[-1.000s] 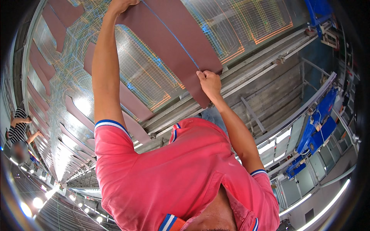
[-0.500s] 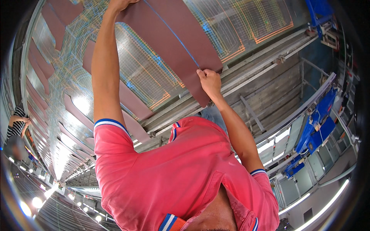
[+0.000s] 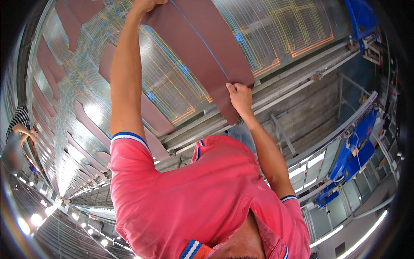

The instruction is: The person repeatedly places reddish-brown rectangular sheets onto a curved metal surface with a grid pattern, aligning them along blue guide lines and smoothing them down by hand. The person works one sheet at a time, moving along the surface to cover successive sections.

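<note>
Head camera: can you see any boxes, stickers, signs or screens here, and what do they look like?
None that can be made out.
There is only a reddish-brown sheet, gripped by the right hand and touched by the left hand. It lies on a shiny table crossed by coloured lines, with blue machines to the right.

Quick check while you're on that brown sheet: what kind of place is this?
Likely a factory floor. A long table carries rows of brown sheets over coloured pattern lines, blue machines flank it, and strip lights line the hall. Both hands, left and right, grip one sheet.
</note>
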A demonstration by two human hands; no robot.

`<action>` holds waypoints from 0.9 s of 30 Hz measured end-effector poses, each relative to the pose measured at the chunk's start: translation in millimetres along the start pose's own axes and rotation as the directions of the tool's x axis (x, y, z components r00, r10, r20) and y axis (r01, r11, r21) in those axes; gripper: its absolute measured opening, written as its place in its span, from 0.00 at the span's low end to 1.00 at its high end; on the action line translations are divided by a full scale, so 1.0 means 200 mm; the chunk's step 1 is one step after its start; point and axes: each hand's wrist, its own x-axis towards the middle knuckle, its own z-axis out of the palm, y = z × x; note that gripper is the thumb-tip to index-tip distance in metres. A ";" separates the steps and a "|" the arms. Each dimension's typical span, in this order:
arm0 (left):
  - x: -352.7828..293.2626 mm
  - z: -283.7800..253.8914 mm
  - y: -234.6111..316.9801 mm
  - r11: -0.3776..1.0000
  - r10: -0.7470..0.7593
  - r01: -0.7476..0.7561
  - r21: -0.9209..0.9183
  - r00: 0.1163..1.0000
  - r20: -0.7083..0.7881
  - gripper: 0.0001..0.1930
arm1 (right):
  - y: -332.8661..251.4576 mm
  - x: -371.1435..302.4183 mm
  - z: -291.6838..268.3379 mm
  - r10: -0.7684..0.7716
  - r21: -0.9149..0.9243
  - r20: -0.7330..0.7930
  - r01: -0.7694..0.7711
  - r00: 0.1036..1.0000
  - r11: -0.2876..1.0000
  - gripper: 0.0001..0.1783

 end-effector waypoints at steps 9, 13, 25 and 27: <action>-0.01 0.01 0.06 0.990 -0.061 0.059 0.125 0.998 0.016 0.15 | 0.04 -0.01 0.03 -0.019 -0.010 -0.024 0.019 1.000 1.000 0.26; -0.02 0.02 0.01 0.998 -0.046 0.048 0.039 0.997 -0.055 0.16 | 0.01 -0.01 0.00 0.003 0.003 0.034 -0.004 0.999 1.000 0.26; -0.37 0.22 0.38 0.779 0.267 0.189 0.598 0.763 -0.588 0.25 | -0.06 -0.04 -0.04 0.068 -0.117 -0.007 -0.069 0.998 0.991 0.27; -0.48 0.36 0.36 0.805 0.329 0.124 0.580 0.721 -0.610 0.31 | -0.06 -0.05 -0.06 0.078 -0.159 0.000 -0.077 0.997 0.984 0.29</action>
